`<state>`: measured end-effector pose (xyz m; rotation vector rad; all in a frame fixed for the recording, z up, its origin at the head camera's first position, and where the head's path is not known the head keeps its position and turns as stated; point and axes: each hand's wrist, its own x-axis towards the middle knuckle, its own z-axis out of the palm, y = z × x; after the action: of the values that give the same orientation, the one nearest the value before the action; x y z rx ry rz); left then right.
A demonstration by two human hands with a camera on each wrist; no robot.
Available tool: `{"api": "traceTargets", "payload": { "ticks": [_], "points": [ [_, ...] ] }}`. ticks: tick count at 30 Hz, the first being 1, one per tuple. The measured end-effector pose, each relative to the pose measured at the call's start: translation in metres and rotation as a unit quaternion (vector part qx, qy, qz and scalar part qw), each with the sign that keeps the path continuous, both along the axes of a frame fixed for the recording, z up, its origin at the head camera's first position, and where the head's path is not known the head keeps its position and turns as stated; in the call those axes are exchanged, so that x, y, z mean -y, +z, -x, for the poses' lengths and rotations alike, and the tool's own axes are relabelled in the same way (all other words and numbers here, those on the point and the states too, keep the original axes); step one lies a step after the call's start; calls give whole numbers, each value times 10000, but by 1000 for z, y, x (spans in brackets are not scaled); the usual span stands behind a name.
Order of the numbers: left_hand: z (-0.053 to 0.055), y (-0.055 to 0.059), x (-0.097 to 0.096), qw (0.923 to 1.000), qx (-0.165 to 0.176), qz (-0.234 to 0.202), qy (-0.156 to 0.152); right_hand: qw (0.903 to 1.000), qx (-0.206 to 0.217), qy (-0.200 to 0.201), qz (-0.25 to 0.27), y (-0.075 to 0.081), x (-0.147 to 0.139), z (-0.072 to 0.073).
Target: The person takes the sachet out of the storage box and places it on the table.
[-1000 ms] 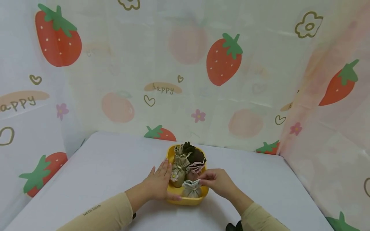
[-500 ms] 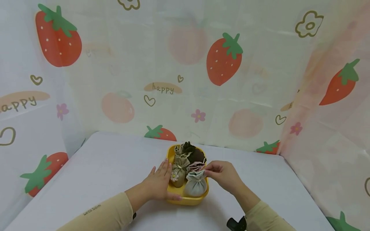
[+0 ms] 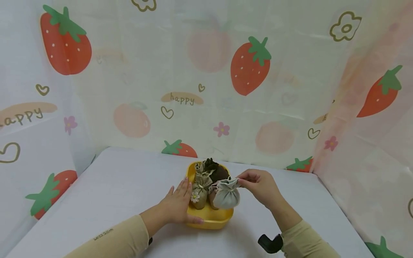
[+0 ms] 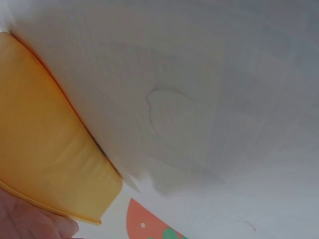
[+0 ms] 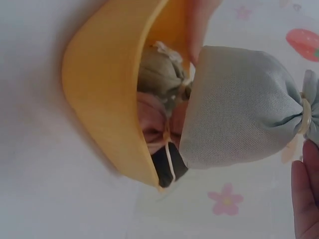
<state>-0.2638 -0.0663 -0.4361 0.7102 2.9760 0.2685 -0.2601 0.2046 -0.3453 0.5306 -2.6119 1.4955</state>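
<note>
My right hand (image 3: 260, 188) pinches the gathered neck of a pale grey-green drawstring pouch (image 3: 227, 195), raised over the right side of a yellow plastic basket (image 3: 209, 225). In the right wrist view the pouch's round body (image 5: 239, 109) hangs clear of the basket wall, with fingertips (image 5: 311, 172) at its tied neck. My left hand (image 3: 175, 205) rests against the basket's left side, fingers straight along the rim and thumb across the front edge. Inside the basket sit an olive pouch (image 3: 200, 193) with a white flower, a dark brown pouch (image 3: 220, 174) and a pink pouch (image 5: 152, 117), partly hidden.
A white-covered table (image 3: 138, 179) spreads around the basket. Behind it hangs a curtain (image 3: 180, 64) printed with strawberries, hearts and flowers. A black piece of gear (image 3: 270, 243) is at the right sleeve.
My right hand has lifted the pale pouch up out of the basket's front end and slightly right. My left hand has stayed on the basket.
</note>
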Motion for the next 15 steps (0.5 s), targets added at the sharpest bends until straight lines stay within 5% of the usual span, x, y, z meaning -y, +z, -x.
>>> {"api": "traceTargets", "payload": {
  "ticks": [15],
  "points": [
    [1,-1,-1,10000,-3,15,42,9948,-294,-923,312,10,-30,20]
  ]
}}
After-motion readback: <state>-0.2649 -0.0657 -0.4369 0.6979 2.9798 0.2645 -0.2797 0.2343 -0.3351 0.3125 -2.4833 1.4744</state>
